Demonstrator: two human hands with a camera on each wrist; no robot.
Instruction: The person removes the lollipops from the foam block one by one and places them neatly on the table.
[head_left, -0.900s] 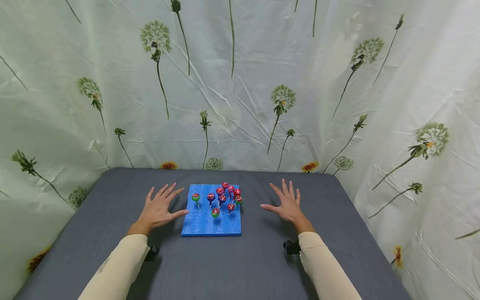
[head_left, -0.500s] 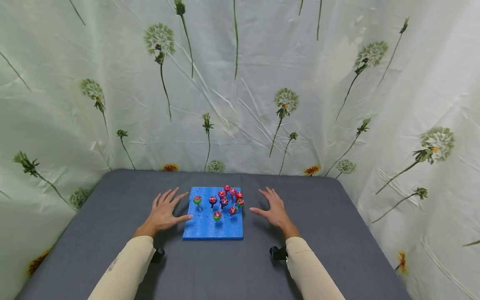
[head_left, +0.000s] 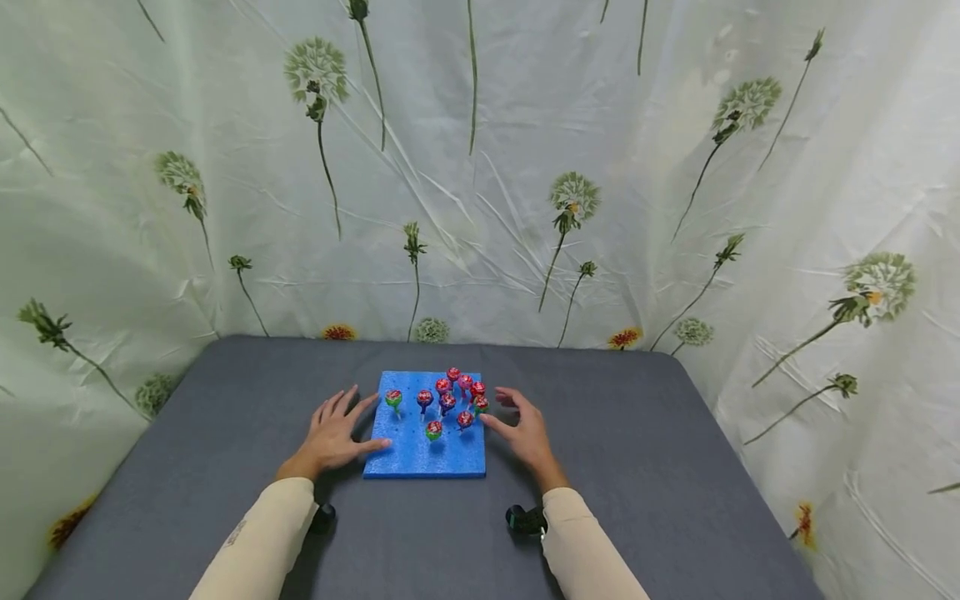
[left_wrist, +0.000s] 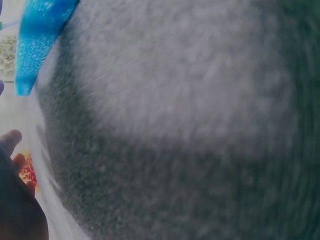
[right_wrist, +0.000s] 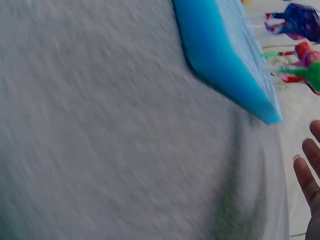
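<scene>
A blue foam board (head_left: 405, 454) lies flat on the grey table, with several wrapped lollipops (head_left: 425, 398) standing upright in it on their sticks. Most of them cluster toward its back right; a green-and-red lollipop (head_left: 393, 398) stands apart at the left. At the board's left edge is my left hand (head_left: 332, 435), fingers spread, its thumb reaching over the surface. My right hand (head_left: 525, 432) is beside the right edge, thumb and fingers parted near the green lollipop (head_left: 481, 405) there. In the right wrist view its fingers (right_wrist: 306, 180) hold nothing.
The grey table (head_left: 435, 542) stretches around the board on all sides. Behind and beside it hangs a pale curtain (head_left: 480, 208) printed with dandelions. A black wrist camera (head_left: 525, 520) sits under the right wrist.
My right hand has moved left, from well off the board to its right edge. The left hand has shifted slightly right and nearer to me. The lollipops stand as before.
</scene>
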